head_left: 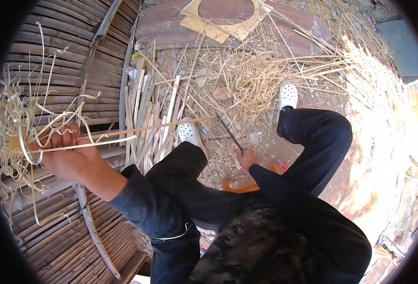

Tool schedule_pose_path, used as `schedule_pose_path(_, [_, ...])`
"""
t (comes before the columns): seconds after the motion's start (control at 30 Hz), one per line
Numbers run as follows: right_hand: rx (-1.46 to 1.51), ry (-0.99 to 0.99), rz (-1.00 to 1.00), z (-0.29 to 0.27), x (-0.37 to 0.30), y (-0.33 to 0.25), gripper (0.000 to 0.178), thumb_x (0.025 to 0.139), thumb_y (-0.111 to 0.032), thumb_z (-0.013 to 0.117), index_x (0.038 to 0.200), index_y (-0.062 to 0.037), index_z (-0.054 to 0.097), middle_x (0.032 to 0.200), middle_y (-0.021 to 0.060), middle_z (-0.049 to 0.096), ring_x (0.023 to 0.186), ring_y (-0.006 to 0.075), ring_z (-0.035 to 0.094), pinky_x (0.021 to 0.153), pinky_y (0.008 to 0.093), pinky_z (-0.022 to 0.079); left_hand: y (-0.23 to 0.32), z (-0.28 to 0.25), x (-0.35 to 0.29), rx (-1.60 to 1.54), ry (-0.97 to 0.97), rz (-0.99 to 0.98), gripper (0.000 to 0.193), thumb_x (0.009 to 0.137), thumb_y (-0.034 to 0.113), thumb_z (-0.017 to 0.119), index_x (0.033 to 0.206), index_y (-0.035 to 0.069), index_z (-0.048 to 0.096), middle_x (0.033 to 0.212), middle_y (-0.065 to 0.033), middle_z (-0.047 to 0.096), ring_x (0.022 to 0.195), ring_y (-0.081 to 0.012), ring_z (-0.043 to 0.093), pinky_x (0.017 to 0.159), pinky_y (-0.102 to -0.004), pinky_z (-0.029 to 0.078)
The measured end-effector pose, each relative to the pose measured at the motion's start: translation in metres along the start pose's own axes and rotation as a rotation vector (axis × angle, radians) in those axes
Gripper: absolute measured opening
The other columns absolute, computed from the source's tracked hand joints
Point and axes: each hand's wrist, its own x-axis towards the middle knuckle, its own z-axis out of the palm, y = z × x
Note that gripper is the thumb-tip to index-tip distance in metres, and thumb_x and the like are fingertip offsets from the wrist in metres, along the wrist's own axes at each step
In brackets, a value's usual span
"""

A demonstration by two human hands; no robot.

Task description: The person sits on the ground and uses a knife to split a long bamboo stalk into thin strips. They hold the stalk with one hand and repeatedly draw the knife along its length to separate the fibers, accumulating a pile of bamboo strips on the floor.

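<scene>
Far out to the left, my left hand (71,156) is closed round a long, thin bamboo strip (161,126). The strip runs rightward across my body, and its other end comes close to the tip of a dark, narrow knife blade (229,133). Whether blade and strip touch, I cannot tell. The knife's handle is inside my right hand (247,159), mostly hidden by the fingers. Pale curly shavings (17,118) hang in a thick tangle around and beyond my left hand. A short shaved strip (109,142) sticks out beside the held one.
A bamboo-slat wall (60,61) stands close on the left. Split bamboo pieces (167,120) lean beside my left shoe (190,134). Straw-like scraps (251,75) litter the ground. Near my right hand are an orange stool (247,189) and a red-handled object (281,165). A board with a round hole (206,29) lies ahead.
</scene>
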Motion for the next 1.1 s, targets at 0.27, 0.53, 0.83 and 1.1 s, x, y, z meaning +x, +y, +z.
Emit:
schedule_pose_path(0.27, [0.058, 0.056, -0.273, 0.005, 0.011, -0.03, 0.045, 0.093, -0.042, 0.045, 0.08, -0.0009, 0.058, 0.069, 0.023, 0.059, 0.069, 0.0436, 0.058, 0.064, 0.0493, 0.045, -0.001, 0.008, 0.004, 0.031, -0.063, -0.02, 0.038, 0.095, 0.041, 0.048, 0.072, 0.011, 0.043, 0.056, 0.0035, 0.025, 0.046, -0.0086, 0.019, 0.049, -0.0257, 0.034])
schedule_pose_path(0.53, [0.181, 0.022, -0.273, 0.013, 0.02, -0.031, 0.051, 0.093, -0.045, 0.041, 0.088, 0.0002, 0.062, 0.071, 0.0255, 0.06, 0.073, 0.045, 0.059, 0.068, 0.0486, 0.046, -0.011, 0.015, 0.012, 0.01, -0.05, -0.081, 0.037, 0.093, 0.04, 0.051, 0.072, 0.013, 0.039, 0.06, 0.0024, 0.028, 0.051, -0.0114, 0.024, 0.047, -0.0265, 0.025])
schedule_pose_path(0.83, [0.026, -0.127, 0.184, 0.01, 0.035, 0.032, 0.065, 0.092, -0.054, 0.038, 0.089, 0.0057, 0.064, 0.083, 0.0298, 0.062, 0.083, 0.0434, 0.061, 0.074, 0.0439, 0.047, -0.017, 0.02, 0.012, 0.005, 0.003, -0.124, 0.04, 0.088, 0.044, 0.056, 0.075, 0.009, 0.043, 0.06, 0.0021, 0.031, 0.049, -0.0095, 0.024, 0.051, -0.0262, 0.037])
schedule_pose_path(1.1, [0.239, -0.061, -0.324, -0.003, -0.006, -0.049, 0.044, 0.093, -0.039, 0.047, 0.078, 0.0013, 0.059, 0.074, 0.0264, 0.059, 0.076, 0.0441, 0.059, 0.067, 0.0485, 0.045, -0.009, 0.013, 0.005, -0.001, 0.053, -0.111, 0.042, 0.089, 0.046, 0.056, 0.08, 0.006, 0.049, 0.061, -0.0004, 0.032, 0.051, -0.0124, 0.034, 0.057, -0.0319, 0.045])
